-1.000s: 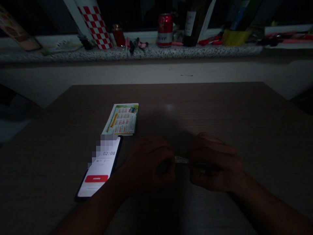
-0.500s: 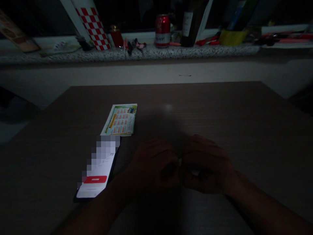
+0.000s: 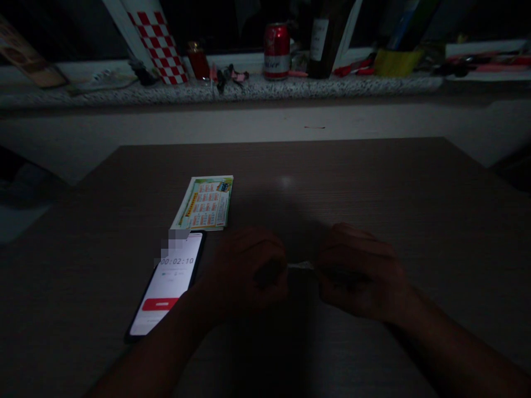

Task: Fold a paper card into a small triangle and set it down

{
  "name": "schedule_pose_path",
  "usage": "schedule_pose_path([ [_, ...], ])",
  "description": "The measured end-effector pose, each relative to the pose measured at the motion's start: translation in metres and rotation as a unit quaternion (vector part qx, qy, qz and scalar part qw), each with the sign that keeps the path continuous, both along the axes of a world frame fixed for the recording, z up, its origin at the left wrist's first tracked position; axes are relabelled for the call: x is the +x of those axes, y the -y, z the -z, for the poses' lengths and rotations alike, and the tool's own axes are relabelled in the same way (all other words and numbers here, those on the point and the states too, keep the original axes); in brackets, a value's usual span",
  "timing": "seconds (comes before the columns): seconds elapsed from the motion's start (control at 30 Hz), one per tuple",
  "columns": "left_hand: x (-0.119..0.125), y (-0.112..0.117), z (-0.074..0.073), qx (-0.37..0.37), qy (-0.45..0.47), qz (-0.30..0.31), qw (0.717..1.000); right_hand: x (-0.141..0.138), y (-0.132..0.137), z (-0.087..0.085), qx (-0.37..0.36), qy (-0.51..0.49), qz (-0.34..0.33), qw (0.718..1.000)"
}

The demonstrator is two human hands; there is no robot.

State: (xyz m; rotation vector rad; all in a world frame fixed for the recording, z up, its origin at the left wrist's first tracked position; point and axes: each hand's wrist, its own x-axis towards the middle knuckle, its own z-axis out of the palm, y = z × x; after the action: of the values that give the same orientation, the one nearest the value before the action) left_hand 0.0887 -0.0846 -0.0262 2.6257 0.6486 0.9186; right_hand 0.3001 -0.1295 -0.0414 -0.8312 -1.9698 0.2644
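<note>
A thin pale strip (image 3: 301, 265), maybe paper, stretches between my two hands; it is too dark to make out its kind. My left hand (image 3: 253, 271) is closed on the strip's left end, fingers curled. At the other end my right hand (image 3: 359, 271) is pinched shut on it, thumb below. Most of the strip is hidden inside the fingers. Left of my left hand lies a phone (image 3: 174, 282) with a lit screen showing a timer and a red button, partly covered by my left forearm.
Beyond the phone, printed cards (image 3: 205, 204) lie on the brown table (image 3: 373, 182). A granite sill (image 3: 249, 91) at the back carries a red can (image 3: 276, 52), a dark bottle (image 3: 321, 47), a red-and-white checkered container (image 3: 160, 47) and a yellow pot (image 3: 396, 63).
My hands have moved apart, the left one leftward and the right one slightly rightward. More of the pale strip shows between them. Less of the phone screen is pixelated.
</note>
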Motion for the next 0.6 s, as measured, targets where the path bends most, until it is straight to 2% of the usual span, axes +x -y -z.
schedule_pose_path([
  [0.27,0.002,0.003,0.004,-0.029,0.005,0.003,1.000,-0.004,0.004,0.000,-0.072,0.051,-0.007,0.996],
  [0.43,0.007,0.005,0.004,-0.053,0.019,0.014,0.998,-0.009,0.005,-0.002,-0.083,0.041,0.005,0.996],
  [0.5,0.009,0.007,0.003,-0.093,0.028,0.022,0.995,-0.011,0.006,-0.002,-0.103,0.020,0.004,0.994],
  [0.6,0.011,0.011,0.001,-0.211,0.077,0.013,0.974,-0.011,0.008,-0.002,-0.171,-0.039,0.000,0.984],
])
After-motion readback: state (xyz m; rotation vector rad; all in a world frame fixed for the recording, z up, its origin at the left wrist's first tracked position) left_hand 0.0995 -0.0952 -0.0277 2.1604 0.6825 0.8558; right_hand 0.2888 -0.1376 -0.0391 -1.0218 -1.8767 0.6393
